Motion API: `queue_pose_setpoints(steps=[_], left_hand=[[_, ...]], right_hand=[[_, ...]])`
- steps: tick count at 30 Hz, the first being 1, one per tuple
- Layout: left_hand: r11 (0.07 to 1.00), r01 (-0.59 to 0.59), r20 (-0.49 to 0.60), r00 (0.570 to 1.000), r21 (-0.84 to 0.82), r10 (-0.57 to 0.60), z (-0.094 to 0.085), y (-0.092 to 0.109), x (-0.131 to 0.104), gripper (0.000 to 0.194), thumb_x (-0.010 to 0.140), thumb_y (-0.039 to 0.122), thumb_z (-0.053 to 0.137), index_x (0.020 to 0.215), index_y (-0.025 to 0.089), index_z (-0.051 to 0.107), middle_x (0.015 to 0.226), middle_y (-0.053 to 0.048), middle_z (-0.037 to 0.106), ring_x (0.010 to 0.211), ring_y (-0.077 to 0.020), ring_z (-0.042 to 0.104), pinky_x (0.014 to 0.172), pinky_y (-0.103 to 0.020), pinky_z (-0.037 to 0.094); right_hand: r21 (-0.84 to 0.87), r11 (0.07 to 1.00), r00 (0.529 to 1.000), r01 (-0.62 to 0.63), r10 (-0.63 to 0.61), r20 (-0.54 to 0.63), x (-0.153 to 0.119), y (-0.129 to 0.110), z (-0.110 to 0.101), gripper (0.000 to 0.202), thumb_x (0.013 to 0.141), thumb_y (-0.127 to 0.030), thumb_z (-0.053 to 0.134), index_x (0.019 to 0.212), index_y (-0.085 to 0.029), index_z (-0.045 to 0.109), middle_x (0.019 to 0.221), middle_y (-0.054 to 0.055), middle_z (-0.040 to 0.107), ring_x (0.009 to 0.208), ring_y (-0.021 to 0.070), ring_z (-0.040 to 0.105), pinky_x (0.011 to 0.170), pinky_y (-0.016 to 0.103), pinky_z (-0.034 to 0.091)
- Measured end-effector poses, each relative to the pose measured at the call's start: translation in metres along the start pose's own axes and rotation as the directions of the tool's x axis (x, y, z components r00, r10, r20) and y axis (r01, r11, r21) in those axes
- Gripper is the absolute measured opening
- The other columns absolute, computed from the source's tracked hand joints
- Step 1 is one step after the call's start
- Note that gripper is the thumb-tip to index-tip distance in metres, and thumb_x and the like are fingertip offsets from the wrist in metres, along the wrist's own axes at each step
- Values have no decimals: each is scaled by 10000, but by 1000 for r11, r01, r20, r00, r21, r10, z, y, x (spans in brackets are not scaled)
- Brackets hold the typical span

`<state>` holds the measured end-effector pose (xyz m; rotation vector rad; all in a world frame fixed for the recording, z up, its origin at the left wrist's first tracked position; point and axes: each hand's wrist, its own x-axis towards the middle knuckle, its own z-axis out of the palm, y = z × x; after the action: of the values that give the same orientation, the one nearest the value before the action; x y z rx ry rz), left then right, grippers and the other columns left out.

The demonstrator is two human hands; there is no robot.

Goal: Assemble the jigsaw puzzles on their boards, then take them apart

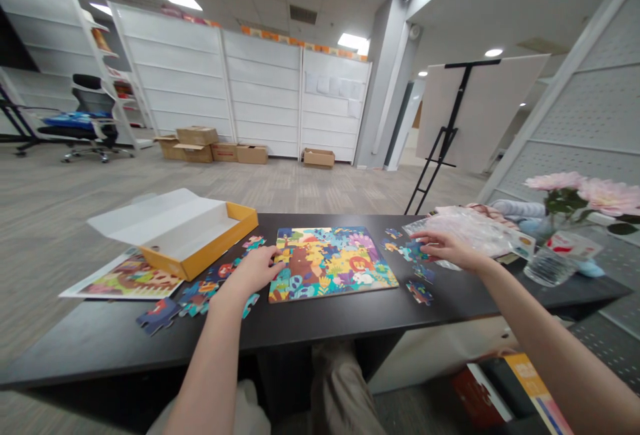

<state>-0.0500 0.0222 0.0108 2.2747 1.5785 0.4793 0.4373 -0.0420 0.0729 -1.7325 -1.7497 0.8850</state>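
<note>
A colourful animal jigsaw puzzle (pixel 335 262) lies flat on the dark table (pixel 330 322). My left hand (pixel 257 268) rests at the puzzle's left edge, fingers apart and pointing right, with no piece visible in it. Loose puzzle pieces (pixel 197 295) are scattered beneath and left of that forearm. To the right of the puzzle, my right hand (pixel 445 248) hovers over more loose pieces (pixel 419 292); its fingers are spread a little and reach left to a blue-green piece. Whether its fingertips touch that piece cannot be made out.
An open yellow box (pixel 200 235) sits at the table's back left, over a picture sheet (pixel 125 278). At the right are clear plastic bags (pixel 465 228) and a glass vase (pixel 547 265) with pink flowers (pixel 607 196). An easel (pixel 443 135) stands beyond the table.
</note>
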Motion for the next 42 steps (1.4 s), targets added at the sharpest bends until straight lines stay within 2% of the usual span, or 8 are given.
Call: queue_pose_setpoints(steps=[5,10,16,21,31,36,39,42], left_hand=[[999,-3,-9,1000,53,4,1,0,-6,351,899,329,563,1168,134,676,1150,-137,730,1025,-267,693,899,-333,507],[997,-6,-34,999,71,9,2,3,-10,329,916,285,577,1188,130,674,1182,-136,720,1055,-268,684,906,-328,494],[997,29,-50,998,74,-25,0,5,-8,291,923,304,589,1124,122,693,1105,-140,731,1016,-262,687,853,-309,496],[998,63,-56,997,28,-61,3,0,-2,234,927,265,557,1068,133,689,1026,-122,744,912,-228,707,778,-283,503],[997,73,-41,997,38,-71,7,-7,10,230,918,256,527,1060,140,666,894,-96,749,833,-225,713,721,-285,489],[996,66,-32,997,64,-64,7,-9,14,232,913,299,511,1011,156,664,888,-95,748,835,-237,711,708,-295,491],[996,62,-34,998,60,-60,6,-9,14,254,909,325,495,1009,163,663,912,-98,750,847,-244,712,713,-302,497],[996,72,-27,997,55,-70,6,-10,13,282,906,341,488,1037,163,663,977,-106,750,872,-241,713,733,-303,503]], right_hand=[[45,995,994,89,-92,62,18,-22,20,549,759,-544,729,1199,-220,680,1071,100,704,902,241,684,691,311,570],[121,982,983,142,-155,100,56,-38,41,510,719,-540,780,1084,-190,708,966,71,729,814,199,667,677,300,549],[226,966,985,126,-148,84,111,-34,68,486,667,-524,830,988,-182,701,844,23,694,756,155,636,646,260,525],[366,925,980,102,-157,125,131,-23,89,485,644,-512,864,936,-180,666,825,7,678,722,132,622,623,232,503],[368,922,991,122,-134,7,124,5,55,522,621,-579,864,910,-164,731,780,34,699,694,146,617,608,251,492],[405,909,995,98,-87,-44,127,19,48,471,653,-559,845,906,-172,751,820,44,730,702,146,636,634,257,526],[333,941,974,56,21,-224,135,35,42,373,684,-481,828,892,-181,750,830,56,744,661,147,639,605,263,548],[250,968,902,-17,122,-413,143,53,34,244,714,-352,785,876,-181,723,855,79,752,621,147,639,567,264,556]])
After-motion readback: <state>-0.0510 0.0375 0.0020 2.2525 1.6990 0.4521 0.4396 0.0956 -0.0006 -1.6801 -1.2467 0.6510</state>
